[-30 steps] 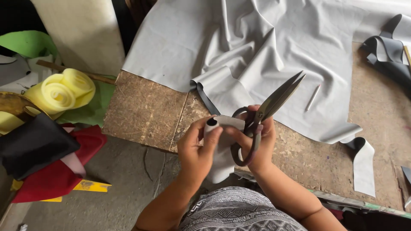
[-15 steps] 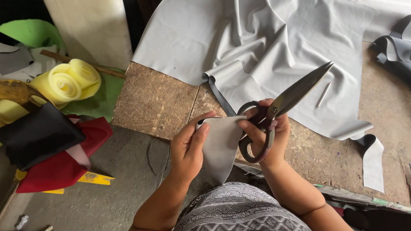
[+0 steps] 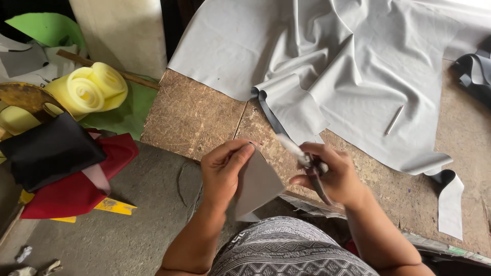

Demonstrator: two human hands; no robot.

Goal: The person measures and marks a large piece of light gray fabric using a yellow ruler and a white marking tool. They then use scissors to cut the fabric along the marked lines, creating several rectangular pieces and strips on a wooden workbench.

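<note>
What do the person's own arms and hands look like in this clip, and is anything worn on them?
Both forearms are bare from the elbow down: no sleeves reach them. The left hand and right hand wear no gloves, and no rings, watch or bracelets show on the fingers or wrists. Below the arms, a garment with a grey and white zigzag pattern covers the lap.

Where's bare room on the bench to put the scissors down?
Bare board lies left of the grey sheet, above the left hand holding the grey offcut. More shows between the sheet's lower edge and the right hand with the scissors. The sheet, with a pen on it, crowds the rest.
</note>
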